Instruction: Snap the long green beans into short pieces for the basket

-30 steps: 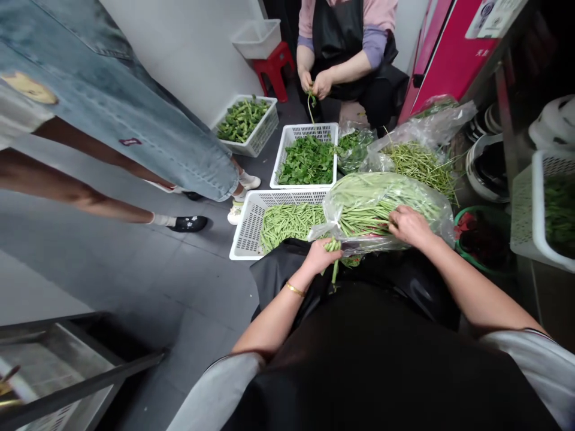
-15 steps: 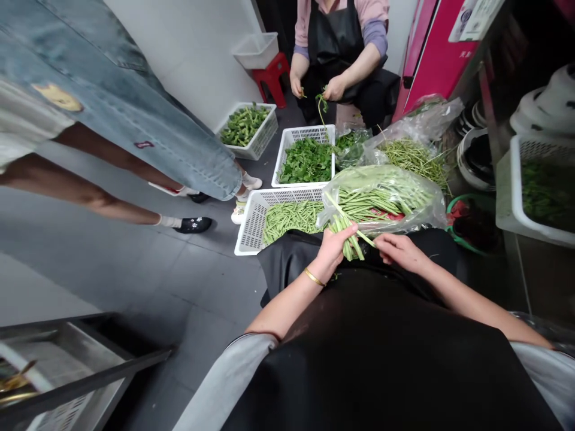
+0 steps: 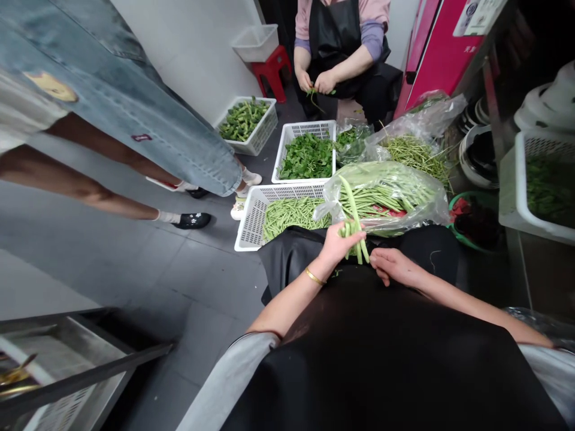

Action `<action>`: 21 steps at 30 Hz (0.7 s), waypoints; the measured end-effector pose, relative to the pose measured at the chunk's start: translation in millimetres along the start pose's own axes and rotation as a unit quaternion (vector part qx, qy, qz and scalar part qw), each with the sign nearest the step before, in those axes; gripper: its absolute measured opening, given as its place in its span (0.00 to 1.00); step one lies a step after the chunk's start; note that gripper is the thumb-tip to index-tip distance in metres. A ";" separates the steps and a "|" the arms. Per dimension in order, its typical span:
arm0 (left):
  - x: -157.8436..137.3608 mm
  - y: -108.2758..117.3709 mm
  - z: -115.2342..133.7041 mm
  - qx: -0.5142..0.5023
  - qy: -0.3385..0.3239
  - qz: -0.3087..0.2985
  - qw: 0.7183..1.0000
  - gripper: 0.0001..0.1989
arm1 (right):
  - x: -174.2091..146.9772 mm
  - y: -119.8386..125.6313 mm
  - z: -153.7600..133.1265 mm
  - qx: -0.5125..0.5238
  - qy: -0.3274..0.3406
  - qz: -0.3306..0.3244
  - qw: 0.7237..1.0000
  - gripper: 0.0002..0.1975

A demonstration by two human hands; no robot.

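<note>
My left hand (image 3: 336,244) is closed around a small bunch of long green beans (image 3: 351,200), held over my lap. One bean stands up past the fingers, and several ends stick out below. My right hand (image 3: 395,265) is pinched at the lower end of a bean, right beside the bunch. Just beyond my hands lies a clear plastic bag (image 3: 429,209) full of long beans. To its left a white basket (image 3: 249,224) holds short pieces of bean.
A white basket of leafy greens (image 3: 287,129) stands farther back, near a co-worker's hands (image 3: 317,82) holding a stem. Another person's legs (image 3: 179,137) are at left. A green bowl (image 3: 465,239) and a crate (image 3: 516,197) stand right; a metal rack (image 3: 90,365) is lower left.
The beans in my left hand have turned more upright. My right hand has shifted slightly down, fingers curled more. The co-worker's hands have come together.
</note>
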State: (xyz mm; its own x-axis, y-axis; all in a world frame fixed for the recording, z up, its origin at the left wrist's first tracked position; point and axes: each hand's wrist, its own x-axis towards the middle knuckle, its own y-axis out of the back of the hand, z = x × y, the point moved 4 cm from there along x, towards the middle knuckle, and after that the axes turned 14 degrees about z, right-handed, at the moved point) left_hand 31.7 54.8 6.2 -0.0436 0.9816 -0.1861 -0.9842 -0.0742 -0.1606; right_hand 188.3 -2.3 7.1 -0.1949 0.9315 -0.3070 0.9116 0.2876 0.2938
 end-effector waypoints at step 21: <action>-6.8 -17.2 -15.9 -0.184 0.243 -0.120 0.945 0.13 | 61.1 23.7 -34.3 -0.137 0.241 0.256 0.926 0.11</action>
State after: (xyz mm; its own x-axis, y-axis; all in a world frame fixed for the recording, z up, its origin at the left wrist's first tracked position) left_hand 51.7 46.6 -5.1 0.3444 0.7878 -0.5106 -0.8254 -0.0050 -0.5645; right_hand 185.6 69.1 26.4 0.0387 0.9338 0.3558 0.8158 -0.2351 0.5284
